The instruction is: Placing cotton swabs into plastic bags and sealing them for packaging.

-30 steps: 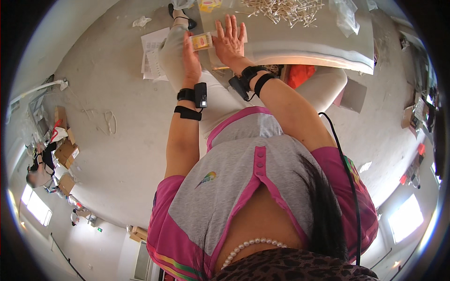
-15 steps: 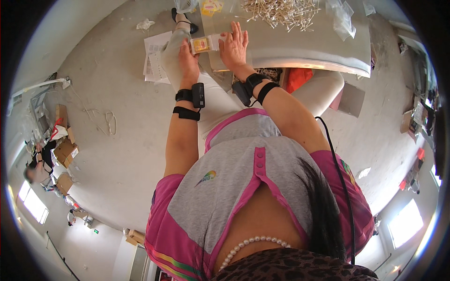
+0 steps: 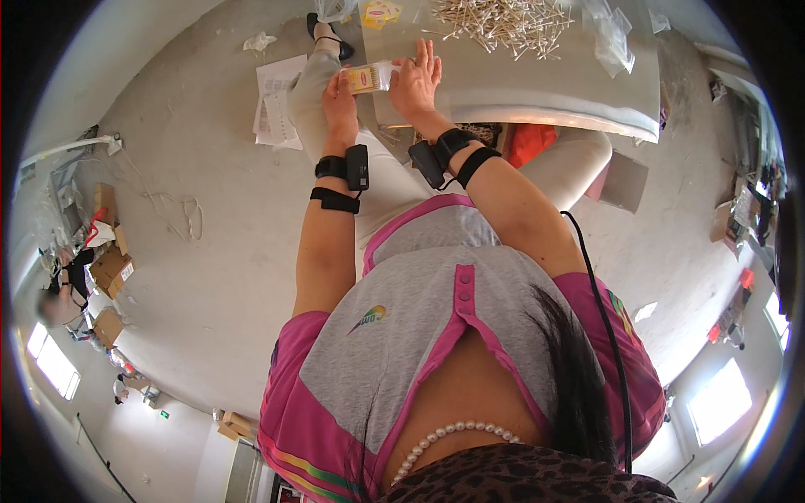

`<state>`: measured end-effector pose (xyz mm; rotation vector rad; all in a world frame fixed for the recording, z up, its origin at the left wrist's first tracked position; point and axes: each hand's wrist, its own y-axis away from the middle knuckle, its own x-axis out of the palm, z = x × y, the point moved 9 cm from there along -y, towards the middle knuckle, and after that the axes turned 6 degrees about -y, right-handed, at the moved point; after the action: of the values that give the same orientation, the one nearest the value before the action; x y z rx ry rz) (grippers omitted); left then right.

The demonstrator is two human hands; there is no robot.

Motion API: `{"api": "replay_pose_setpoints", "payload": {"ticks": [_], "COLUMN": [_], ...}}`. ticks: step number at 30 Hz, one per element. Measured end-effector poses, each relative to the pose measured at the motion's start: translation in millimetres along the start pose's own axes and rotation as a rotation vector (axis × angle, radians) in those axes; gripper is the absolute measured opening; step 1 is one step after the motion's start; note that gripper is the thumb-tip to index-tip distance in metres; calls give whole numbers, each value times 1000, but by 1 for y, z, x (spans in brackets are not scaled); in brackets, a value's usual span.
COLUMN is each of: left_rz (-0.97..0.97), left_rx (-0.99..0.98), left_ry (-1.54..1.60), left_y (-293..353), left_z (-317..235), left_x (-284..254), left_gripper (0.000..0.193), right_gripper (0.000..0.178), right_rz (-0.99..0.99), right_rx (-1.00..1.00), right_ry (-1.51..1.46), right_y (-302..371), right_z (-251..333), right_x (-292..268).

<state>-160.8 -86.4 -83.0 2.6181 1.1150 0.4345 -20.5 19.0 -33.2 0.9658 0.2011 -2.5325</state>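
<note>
A small clear plastic packet of cotton swabs [image 3: 364, 80] with a yellow card in it is held over the near left corner of the table. My left hand [image 3: 339, 107] is closed on its left end, thumb along the side. At the packet's clear right end, my right hand [image 3: 412, 90] pinches the loose plastic between thumb and forefinger, while its other fingers point up and away. A loose heap of cotton swabs [image 3: 513, 27] lies on the table beyond my right hand. Yellow cards [image 3: 380, 13] lie on the table past the packet.
The grey table [image 3: 537, 88] has a rounded near edge over my lap. Crumpled clear bags [image 3: 610, 44] lie at its right. Printed papers [image 3: 277, 105] are on the floor at left. Something red [image 3: 532, 144] and a cardboard box [image 3: 622, 182] sit beneath and beside the table.
My right hand's fingers have curled in at the packet's clear end, which now looks gathered rather than stretched flat. The packet has shifted only slightly; my left hand still holds it.
</note>
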Motion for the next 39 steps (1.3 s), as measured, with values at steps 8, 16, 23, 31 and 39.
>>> {"api": "replay_pose_setpoints", "payload": {"ticks": [8,16,23,31,39], "left_rz": [26,5,454,-18,-19], "left_rx": [-2,-80,-128,-246,-205], "left_ry": [199,615,1190,907,793], "left_y": [1,6,7,21,22], "left_z": [3,8,24,21,21], "left_x": [6,17,11,22,22], "left_gripper": [36,39,77,90,84], "right_gripper": [26,26,27,26,24], "right_rz": [11,-50,-26,-43,-81], "right_rx": [-8,-38,-35,-20,-11], "right_ry": [59,125,63,91,63], "right_y": [-1,4,7,5,8], "right_z": [8,6,14,-2,1], "right_x": [1,-14,-11,-13,-15]}}
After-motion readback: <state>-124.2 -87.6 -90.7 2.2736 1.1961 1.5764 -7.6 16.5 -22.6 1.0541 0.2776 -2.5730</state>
